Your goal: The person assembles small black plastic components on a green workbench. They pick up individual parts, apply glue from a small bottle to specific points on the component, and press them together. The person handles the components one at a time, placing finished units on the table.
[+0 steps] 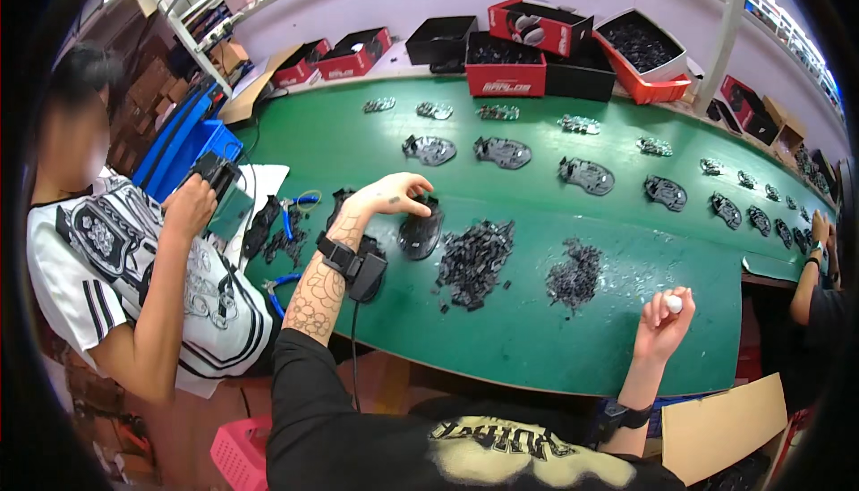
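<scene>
My left hand (400, 194) reaches across the green worktable, its fingers and thumb closed on the far end of a black computer mouse shell (420, 233). The shell lies on the tabletop. To its right is a heap of small black plastic pieces (476, 263), with a smaller heap of finer black pieces (574, 274) beyond it. Near the right front edge, my right hand (663, 323) is curled around a small white round-ended thing (674, 303). Its lower part is hidden in my fingers.
Black mouse bases (503, 153) and green circuit boards (497, 113) stand in rows at the back. Behind them are red and black boxes of parts (506, 78). Blue-handled pliers (287, 223) lie at the left. One person (148, 267) works at left, another's arm (810, 267) at right.
</scene>
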Demonstrator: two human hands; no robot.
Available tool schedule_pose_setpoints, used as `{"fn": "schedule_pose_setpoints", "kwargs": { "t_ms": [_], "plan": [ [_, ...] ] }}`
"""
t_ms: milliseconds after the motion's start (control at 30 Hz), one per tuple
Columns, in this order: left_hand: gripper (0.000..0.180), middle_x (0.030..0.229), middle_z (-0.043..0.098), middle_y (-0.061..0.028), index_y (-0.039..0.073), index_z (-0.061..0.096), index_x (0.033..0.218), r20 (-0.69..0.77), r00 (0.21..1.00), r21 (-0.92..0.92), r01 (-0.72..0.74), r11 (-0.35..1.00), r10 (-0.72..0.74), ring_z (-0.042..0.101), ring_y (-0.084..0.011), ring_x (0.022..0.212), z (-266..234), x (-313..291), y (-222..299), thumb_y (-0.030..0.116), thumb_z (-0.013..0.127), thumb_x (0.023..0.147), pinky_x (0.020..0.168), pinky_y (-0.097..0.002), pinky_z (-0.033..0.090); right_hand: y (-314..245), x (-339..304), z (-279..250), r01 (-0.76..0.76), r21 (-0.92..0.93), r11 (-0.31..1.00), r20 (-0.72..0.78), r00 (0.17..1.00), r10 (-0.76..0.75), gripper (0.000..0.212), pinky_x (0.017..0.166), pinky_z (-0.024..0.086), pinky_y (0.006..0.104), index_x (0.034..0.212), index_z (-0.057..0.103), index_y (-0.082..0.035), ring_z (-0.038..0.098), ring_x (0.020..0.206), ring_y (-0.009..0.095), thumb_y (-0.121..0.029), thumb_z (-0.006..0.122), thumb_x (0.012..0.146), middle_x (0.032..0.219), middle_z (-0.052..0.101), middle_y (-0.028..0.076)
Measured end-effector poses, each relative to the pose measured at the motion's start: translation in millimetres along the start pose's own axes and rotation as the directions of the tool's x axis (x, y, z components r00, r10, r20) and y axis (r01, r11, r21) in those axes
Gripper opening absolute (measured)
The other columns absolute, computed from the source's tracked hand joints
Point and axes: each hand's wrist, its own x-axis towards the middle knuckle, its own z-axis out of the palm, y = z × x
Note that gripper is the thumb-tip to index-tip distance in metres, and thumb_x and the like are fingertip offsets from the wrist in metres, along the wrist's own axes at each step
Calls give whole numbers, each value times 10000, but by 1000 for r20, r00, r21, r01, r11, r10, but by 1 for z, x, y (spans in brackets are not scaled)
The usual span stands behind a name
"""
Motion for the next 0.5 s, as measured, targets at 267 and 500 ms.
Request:
{"fn": "schedule_pose_setpoints", "kwargs": {
  "t_ms": [267, 500],
  "plan": [
    [359, 982, 562, -102, 66, 611, 1076, -430, 895, -43, -152, 987, 119, 583, -209, 911, 21, -32, -10, 169, 745, 759, 828, -335, 496, 11, -3, 9, 47, -104, 993, 5, 999, -46, 193, 401, 251, 218, 855, 510, -68, 351, 484, 75, -237, 503, 948, 633, 442, 1],
    [376, 1050, 569, -57, 22, 541, 1151, -497, 853, -779, -359, 514, -158, 597, -117, 864, 53, -111, 87, 42, 677, 800, 749, -240, 513, 36, -38, 55, -109, -158, 981, 163, 977, 135, 234, 389, 236, 212, 796, 452, -86, 313, 464, 69, -269, 515, 927, 571, 389, -9]
  ]
}}
